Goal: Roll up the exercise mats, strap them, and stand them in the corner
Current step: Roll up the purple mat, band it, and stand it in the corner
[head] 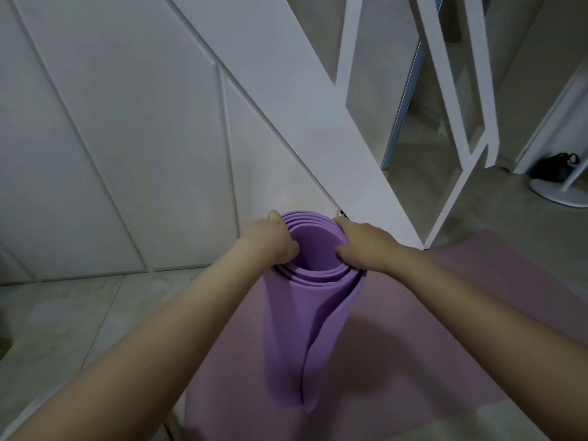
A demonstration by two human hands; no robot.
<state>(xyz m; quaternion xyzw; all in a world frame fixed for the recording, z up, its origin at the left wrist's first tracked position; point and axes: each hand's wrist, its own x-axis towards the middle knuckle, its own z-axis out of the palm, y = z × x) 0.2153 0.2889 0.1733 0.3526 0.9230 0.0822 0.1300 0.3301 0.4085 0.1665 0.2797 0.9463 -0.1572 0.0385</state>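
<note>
Basically, purple mat rolled loose, upright, w/ outer flap gaping

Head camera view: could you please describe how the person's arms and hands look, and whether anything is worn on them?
Both arms are bare: the left forearm and right forearm show no sleeve up to the picture's edge. The left hand and right hand wear no gloves, and no watch, bracelet or ring shows; some fingers are partly hidden.
</note>
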